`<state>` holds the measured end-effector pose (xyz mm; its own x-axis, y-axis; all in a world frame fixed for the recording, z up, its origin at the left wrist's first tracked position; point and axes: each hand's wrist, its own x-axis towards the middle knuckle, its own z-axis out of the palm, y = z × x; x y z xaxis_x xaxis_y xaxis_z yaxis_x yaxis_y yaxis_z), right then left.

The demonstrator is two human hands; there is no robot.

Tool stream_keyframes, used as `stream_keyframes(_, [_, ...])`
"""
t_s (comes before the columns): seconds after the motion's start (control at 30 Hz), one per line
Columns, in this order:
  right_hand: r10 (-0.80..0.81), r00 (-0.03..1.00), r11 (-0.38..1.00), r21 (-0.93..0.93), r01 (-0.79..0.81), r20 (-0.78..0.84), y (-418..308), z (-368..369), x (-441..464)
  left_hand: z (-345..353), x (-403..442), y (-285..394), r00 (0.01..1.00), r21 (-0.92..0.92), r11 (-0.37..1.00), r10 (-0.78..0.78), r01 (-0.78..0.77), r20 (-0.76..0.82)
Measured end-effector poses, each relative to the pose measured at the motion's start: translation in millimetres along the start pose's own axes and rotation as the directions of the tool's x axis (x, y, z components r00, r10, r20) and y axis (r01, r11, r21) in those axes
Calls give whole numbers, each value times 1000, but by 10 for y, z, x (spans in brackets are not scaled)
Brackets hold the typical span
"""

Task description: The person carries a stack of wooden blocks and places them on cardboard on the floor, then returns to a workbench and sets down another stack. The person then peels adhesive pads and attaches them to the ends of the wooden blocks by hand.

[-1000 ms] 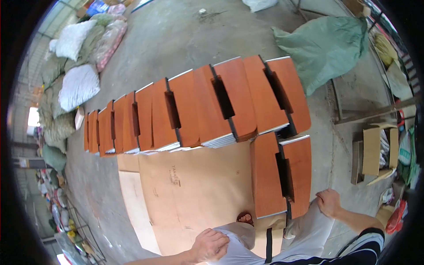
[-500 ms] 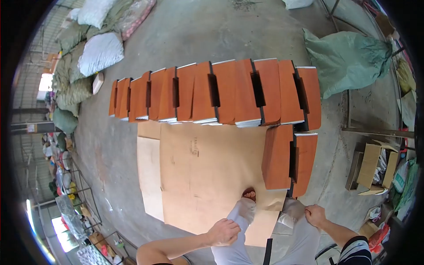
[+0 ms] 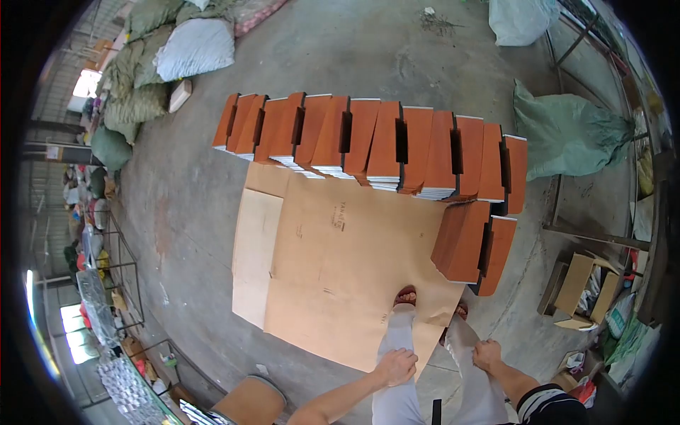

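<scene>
My left hand [image 3: 397, 367] is closed on the light grey left trouser leg [image 3: 399, 329], fingers curled near the knee. At the other knee, my right hand [image 3: 487, 354] grips the right trouser leg [image 3: 462, 338] in a fist. Ahead of both hands, apart from them, stand tall stacks of reddish-brown panels [image 3: 382, 142] with black strips and white edges, in a long row. A shorter stack [image 3: 464, 241] joins the row's right end, near my feet. A flattened cardboard sheet [image 3: 340, 262] lies under my left sandal [image 3: 405, 295].
Full sacks [image 3: 195, 49] are piled at the far left. A green sack [image 3: 567, 131] leans against a metal frame [image 3: 595, 241] on the right, with an open carton [image 3: 584, 290] below. A round brown-topped stool [image 3: 249, 407] is at the lower left, and racks [image 3: 127, 283] line the left side.
The view has shifted, so the stacks appear higher and further right. My left hand has moved onto the left knee and grips the trouser leg; my right hand keeps its hold.
</scene>
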<state>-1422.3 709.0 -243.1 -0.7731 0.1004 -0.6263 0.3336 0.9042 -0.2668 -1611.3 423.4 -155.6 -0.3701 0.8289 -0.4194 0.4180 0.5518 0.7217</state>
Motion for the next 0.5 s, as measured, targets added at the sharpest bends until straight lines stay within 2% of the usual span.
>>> stream_keyframes(0.07, [-114,990,985,-123,124,88,-119,108,-66,116,-45,59,999,-39,999,-13,11,-35])
stream_keyframes(0.1, [-114,989,984,-129,125,91,-196,167,-93,175,-68,94,999,-44,999,-13,11,-39])
stream_keyframes(0.17, [-116,991,993,18,115,63,-409,268,-110,280,-120,152,996,-106,994,-36,26,-86])
stream_keyframes(0.2, [-122,991,992,15,121,62,-528,283,-92,324,-140,180,995,-106,994,-39,29,-92])
stream_keyframes(0.27, [-43,986,976,216,7,161,-752,249,-63,409,-154,257,994,-108,993,-60,50,-93])
stream_keyframes(0.3, [-51,987,978,208,18,154,-858,172,-57,461,-155,295,992,-107,993,-62,50,-107])
stream_keyframes(0.37, [-66,977,935,353,-9,201,-986,2,-83,569,-147,364,985,-102,994,-60,44,-165])
stream_keyframes(0.5, [-167,980,882,461,101,106,-795,-149,-292,756,-67,528,978,-75,996,-62,48,-198])
